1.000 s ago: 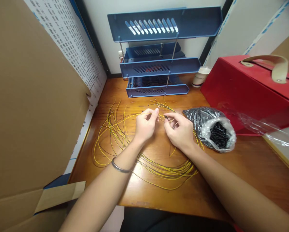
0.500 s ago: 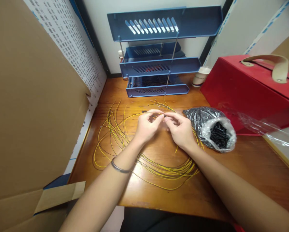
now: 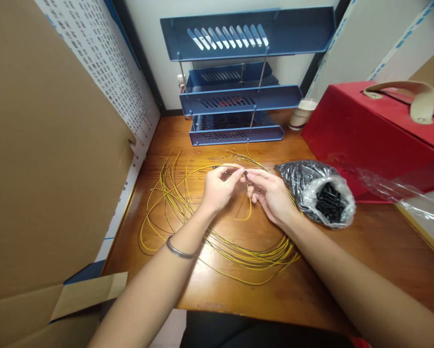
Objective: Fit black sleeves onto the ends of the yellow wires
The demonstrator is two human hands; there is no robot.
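My left hand [image 3: 220, 191] pinches a thin yellow and black wire [image 3: 201, 170] between thumb and fingers. At its fingertips is a small black piece [image 3: 246, 173], too small to name exactly. The fingers of my right hand [image 3: 271, 193] are curled and close on this piece from the other side; their exact contact is partly hidden. From the piece a short yellow and black wire end [image 3: 250, 205] hangs down between the hands. Under and around both hands lies a loose coil of yellow and black wires [image 3: 253, 256] on the wooden table [image 3: 217, 295].
A plastic bag of black pieces [image 3: 329, 203] stands open right of my right hand. Behind it sit a red box [image 3: 362, 135] and a paper cup [image 3: 301, 115]. A blue tiered tray [image 3: 235, 137] is at the back; cardboard [image 3: 57, 159] borders the left.
My right hand has turned and its fingers have loosened somewhat. The short wire end has swung left and now hangs between the hands. My left hand has barely moved.
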